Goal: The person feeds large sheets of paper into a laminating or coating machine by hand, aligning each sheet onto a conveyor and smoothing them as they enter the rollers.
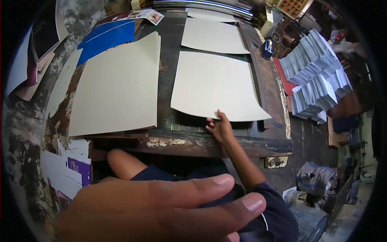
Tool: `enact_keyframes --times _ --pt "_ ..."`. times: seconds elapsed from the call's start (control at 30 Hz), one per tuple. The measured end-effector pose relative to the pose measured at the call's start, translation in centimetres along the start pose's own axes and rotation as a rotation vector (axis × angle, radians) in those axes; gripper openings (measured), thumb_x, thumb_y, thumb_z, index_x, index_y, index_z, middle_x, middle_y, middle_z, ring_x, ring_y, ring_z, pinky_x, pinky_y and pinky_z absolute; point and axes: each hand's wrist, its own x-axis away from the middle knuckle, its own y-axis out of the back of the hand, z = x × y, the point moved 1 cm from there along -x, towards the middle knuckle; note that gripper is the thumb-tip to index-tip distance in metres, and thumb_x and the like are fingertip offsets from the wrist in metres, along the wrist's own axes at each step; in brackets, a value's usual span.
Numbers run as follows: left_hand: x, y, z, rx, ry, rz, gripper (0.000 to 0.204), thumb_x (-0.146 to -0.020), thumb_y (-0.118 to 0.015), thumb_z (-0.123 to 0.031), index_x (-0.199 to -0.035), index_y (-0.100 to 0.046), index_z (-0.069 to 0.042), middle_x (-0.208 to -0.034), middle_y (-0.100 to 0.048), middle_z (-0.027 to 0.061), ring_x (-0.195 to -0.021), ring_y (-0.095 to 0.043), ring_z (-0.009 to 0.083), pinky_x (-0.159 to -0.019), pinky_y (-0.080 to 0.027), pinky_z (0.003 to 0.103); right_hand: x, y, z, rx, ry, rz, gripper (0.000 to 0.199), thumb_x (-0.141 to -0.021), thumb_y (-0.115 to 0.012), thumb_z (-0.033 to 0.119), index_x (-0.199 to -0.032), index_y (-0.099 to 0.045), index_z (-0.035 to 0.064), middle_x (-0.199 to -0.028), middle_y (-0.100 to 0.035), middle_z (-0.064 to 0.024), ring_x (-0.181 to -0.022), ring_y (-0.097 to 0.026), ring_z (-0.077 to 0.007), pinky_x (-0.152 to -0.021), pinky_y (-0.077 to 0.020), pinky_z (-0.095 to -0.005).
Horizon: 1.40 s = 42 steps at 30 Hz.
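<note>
Right hand (pixel 221 128): forearm reaching up from the lower right, thumb laid over the near edge of a large cream sheet (pixel 213 86), fingers curled below it; the edge is pinched between them. Left hand (pixel 161 205): raised close to the viewer, blurred toward the wrist, two fingers stretched out to the right with a small gap between them.

Cream sheet: on the right half of the worktop (pixel 168 68), near edge bowed; two further pale sheets (pixel 213 35) lie beyond it.

Worktop: dark, worn, paint flaking along its front edge. On its left half, a large pale sheet stack (pixel 117 88); behind that, a blue sheet (pixel 107 38).

Room: shiny metal rollers (pixel 205 5) at the far end; piled paper bundles (pixel 312 60) to the right; a grey sack (pixel 316 178) on the floor (pixel 306 139); a stained wall (pixel 82 18) to the left.
</note>
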Motion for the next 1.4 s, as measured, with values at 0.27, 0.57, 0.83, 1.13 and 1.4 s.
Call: enact_keyframes --times 0.27,0.57,0.83,1.13,1.4 --pt "-1.1 2.2 -1.5 -0.452 0.02 -0.099 0.033 -0.08 -0.073 -0.03 -0.097 -0.067 -0.002 -0.106 -0.069 0.0164 -0.104 -0.064 0.0305 -0.093 -0.047 0.037 -6.7 -1.1 2.5 0.004 0.067 0.032 0.042 -0.095 -0.048 0.045 -0.108 -0.046 0.0056 -0.09 -0.061 -0.0134 -0.07 -0.054 -0.0167 -0.073 -0.0513 -0.0396" --pt "14.0 14.9 20.0 -1.331 0.897 -0.522 0.061 -0.097 -0.046 -0.035 -0.148 -0.027 -0.007 -0.155 -0.022 0.0156 -0.142 -0.013 0.0429 -0.112 -0.015 0.058 -13.4 -1.8 3.4 -0.112 0.138 0.006 0.05 -0.096 -0.045 0.041 -0.132 -0.034 0.008 -0.103 -0.062 -0.0173 -0.075 -0.054 -0.0206 -0.072 -0.0526 -0.0417" --pt "15.3 7.9 18.2 -1.195 0.808 -0.372 0.063 -0.093 -0.046 -0.055 -0.141 -0.045 -0.013 -0.151 -0.034 0.0107 -0.143 -0.022 0.0325 -0.114 -0.01 0.053 -14.5 -1.8 4.7 -0.143 0.289 -0.114 0.054 -0.096 -0.048 0.036 -0.139 -0.026 0.0118 -0.123 -0.051 -0.0185 -0.09 -0.053 -0.0265 -0.078 -0.0518 -0.046" --pt "15.8 9.3 18.8 -0.259 0.598 -1.558 0.051 -0.1 -0.044 -0.042 -0.101 -0.065 0.004 -0.093 -0.068 0.0126 -0.093 -0.063 0.0263 -0.091 -0.046 0.039 -8.8 -3.2 3.8 -0.019 0.184 -0.003 0.053 -0.095 -0.051 0.036 -0.139 -0.037 0.0099 -0.108 -0.063 -0.0111 -0.082 -0.057 -0.018 -0.076 -0.0532 -0.0397" --pt "12.6 4.9 17.2 -0.874 0.54 -0.956 0.04 -0.1 -0.045 -0.031 -0.092 -0.067 0.001 -0.094 -0.069 0.0161 -0.087 -0.065 0.0291 -0.103 -0.037 0.047 1.3 -6.3 4.3 0.23 -0.004 0.507 0.06 -0.093 -0.051 0.047 -0.134 -0.043 0.0033 -0.101 -0.064 -0.0116 -0.077 -0.061 -0.0194 -0.073 -0.0535 -0.0372"
